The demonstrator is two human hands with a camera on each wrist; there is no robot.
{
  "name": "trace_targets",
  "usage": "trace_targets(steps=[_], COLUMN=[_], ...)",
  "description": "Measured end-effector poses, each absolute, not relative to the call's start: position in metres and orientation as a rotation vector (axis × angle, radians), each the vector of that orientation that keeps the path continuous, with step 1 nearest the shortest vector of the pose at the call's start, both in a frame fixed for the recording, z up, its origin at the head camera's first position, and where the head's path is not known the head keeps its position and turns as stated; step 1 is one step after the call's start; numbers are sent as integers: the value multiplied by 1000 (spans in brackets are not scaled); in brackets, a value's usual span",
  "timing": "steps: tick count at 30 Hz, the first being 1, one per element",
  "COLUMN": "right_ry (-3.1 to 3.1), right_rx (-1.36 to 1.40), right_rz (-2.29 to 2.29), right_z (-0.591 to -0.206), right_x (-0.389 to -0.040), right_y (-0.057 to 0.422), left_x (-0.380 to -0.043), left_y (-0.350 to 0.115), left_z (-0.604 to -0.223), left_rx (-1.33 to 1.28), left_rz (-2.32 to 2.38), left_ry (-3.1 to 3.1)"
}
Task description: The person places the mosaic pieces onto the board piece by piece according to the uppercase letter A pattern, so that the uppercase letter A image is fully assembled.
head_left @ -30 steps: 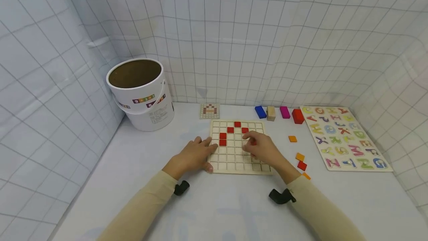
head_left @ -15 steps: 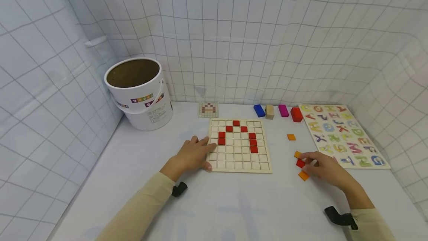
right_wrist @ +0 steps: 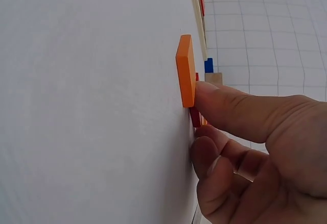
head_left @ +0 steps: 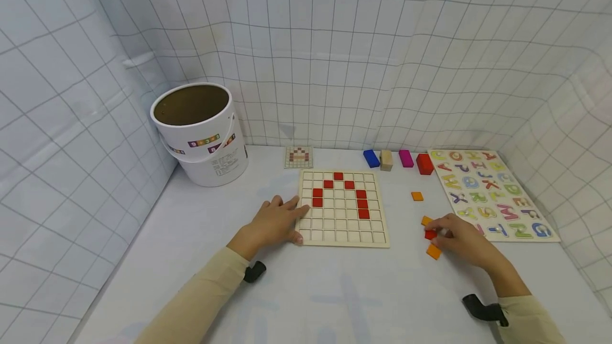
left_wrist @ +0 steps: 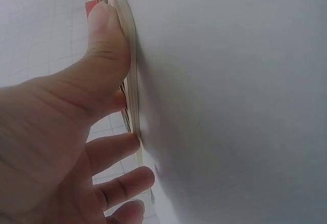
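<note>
The loose red tile (head_left: 430,234) right of the grid board (head_left: 334,224) is pinched thumb-and-finger by the right hand (head_left: 464,239), the board's left edge is touched by the spread left hand (head_left: 274,223), and the tile, probably super light but stiff, is best gripped by its edges.

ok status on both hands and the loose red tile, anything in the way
Left hand resting at left edge of grid board. Right hand pinching loose red tile. Orange tiles close on two sides.
</note>
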State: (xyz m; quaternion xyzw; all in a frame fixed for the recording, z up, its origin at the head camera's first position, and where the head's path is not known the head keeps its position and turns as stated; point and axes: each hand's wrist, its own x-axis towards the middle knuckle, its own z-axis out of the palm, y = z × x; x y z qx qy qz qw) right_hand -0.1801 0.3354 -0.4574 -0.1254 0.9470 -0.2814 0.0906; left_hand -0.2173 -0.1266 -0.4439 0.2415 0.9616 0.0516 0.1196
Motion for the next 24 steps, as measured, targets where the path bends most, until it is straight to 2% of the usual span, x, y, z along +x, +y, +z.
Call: trace_targets(steps=[16,24], right_ry=[2783,2656], right_rx=[-269,-176], right_rz=[-828,-1220], right_z=[-457,-449], right_x=[-180,-193], right_y=[335,333], left_x=[-219,-218], left_y=[-126,-125], left_z=[-443,-443], left_rx=[724,713], left_rz=[140,133], left_ry=[2799,2797])
